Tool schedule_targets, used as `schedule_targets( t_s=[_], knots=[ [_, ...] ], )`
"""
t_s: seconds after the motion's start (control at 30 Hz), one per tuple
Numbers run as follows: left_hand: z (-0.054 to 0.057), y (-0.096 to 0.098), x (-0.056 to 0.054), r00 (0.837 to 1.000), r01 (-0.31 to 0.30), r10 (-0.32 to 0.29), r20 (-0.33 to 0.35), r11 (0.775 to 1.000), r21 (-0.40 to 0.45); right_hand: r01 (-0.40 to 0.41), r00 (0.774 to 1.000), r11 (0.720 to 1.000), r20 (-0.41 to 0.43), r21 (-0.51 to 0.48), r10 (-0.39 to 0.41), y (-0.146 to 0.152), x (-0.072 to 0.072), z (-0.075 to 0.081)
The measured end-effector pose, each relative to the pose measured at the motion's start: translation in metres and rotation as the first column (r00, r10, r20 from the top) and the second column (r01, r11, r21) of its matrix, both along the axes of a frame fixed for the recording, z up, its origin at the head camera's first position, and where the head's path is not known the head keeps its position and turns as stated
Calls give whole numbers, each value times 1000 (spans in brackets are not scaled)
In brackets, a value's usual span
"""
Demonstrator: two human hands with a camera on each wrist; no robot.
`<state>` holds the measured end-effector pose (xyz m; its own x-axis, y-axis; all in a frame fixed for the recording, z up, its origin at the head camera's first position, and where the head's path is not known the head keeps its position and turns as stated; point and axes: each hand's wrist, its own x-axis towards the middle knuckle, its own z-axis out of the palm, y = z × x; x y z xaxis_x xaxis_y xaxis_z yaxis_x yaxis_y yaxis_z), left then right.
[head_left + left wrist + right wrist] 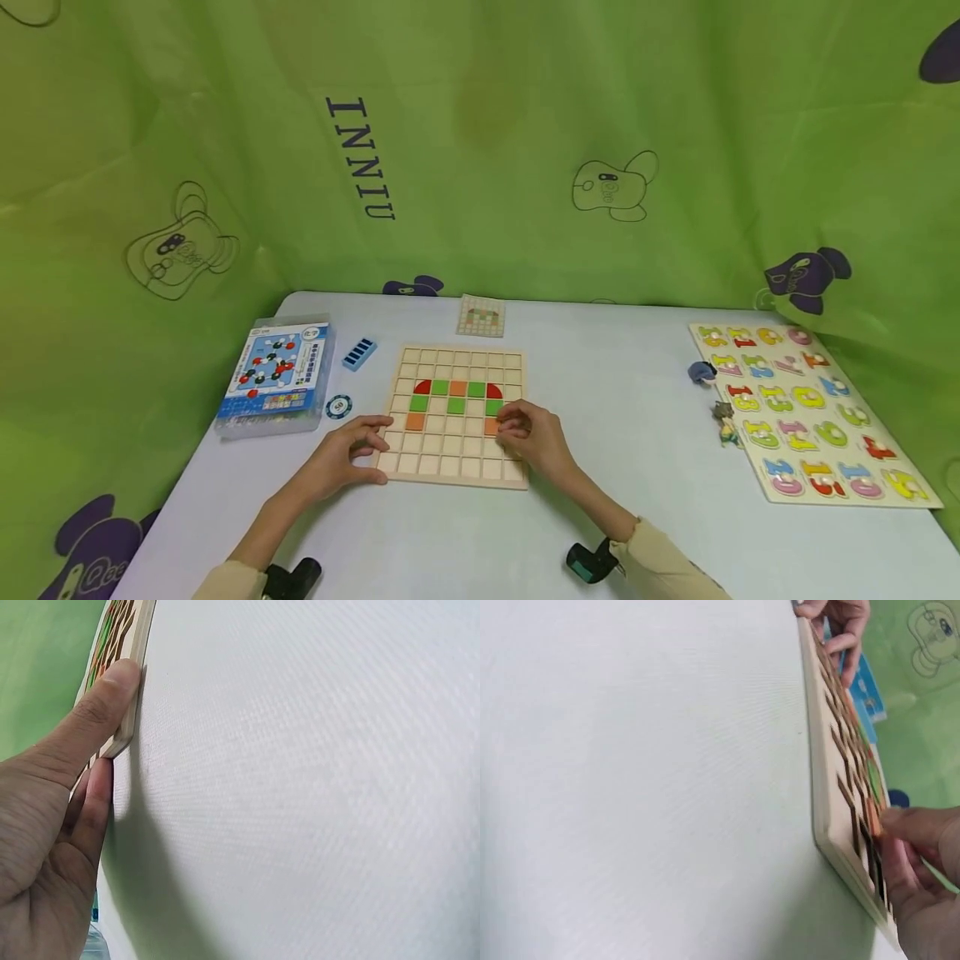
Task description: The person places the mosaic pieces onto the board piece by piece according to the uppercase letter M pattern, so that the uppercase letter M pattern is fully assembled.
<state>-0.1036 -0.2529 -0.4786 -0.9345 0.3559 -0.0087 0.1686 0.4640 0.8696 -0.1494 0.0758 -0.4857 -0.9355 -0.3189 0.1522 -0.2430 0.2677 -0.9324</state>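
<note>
A square wooden grid board (450, 467) lies on the white table, with green, orange and red tiles in its upper rows. My left hand (347, 454) holds the board's front left corner; in the left wrist view the thumb (112, 686) lies over the rim and the other fingers are bent beside it. At the board's right side, my right hand (534, 437) pinches an orange tile (491, 427) at its grid cell. The fingertips partly hide that tile. A rounded red tile (493, 390) and a green tile (492, 407) sit just above it.
A small pattern card (482, 317) lies behind the board. To the left are a boxed molecule set (273, 375), a blue striped block (360, 354) and a round chip (339, 407). On the right lie a number puzzle board (825, 433) and two small figures (726, 423).
</note>
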Motion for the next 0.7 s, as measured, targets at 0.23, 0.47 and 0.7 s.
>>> schedule_targets(
  t_s=[0.23,0.47,0.7],
  knots=[
    [17,0,4,998,31,-37,-53,993,-113,68,993,997,-104,35,-64,23,-1,10],
    [17,26,-21,870,-347,81,-487,802,-487,406,861,785,-484,468,-157,46,-11,26],
    [11,44,-41,862,-433,144,-486,707,-559,460,845,681,-518,570,-137,42,-12,28]
  ],
)
